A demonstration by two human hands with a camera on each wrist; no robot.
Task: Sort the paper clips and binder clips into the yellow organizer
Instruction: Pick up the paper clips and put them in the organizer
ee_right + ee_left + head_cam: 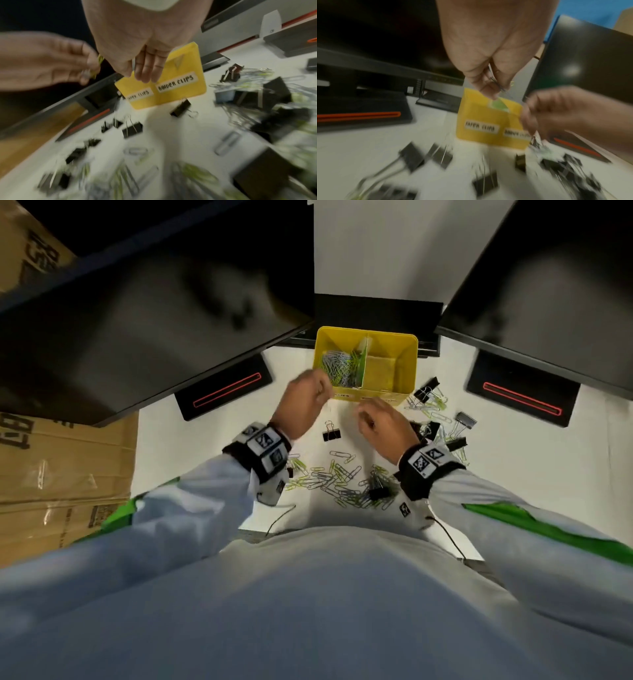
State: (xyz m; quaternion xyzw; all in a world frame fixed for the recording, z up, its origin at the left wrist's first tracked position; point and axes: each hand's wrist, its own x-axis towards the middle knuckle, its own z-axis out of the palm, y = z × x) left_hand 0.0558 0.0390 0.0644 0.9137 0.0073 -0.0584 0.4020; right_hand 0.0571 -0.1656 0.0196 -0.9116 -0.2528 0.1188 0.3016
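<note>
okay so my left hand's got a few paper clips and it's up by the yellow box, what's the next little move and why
Probably carry the left hand a touch further over the left compartment and let go. It pinches paper clips right at the near rim of the yellow organizer, and that compartment, labelled for paper clips, already holds a pile of them. The right one looks empty.

Lighting: dim, even indoor light – soft shadows on white desk (pixel 191 460). Wrist views heavily motion-blurred; head view sharper, edges bent by wide-angle distortion.
</note>
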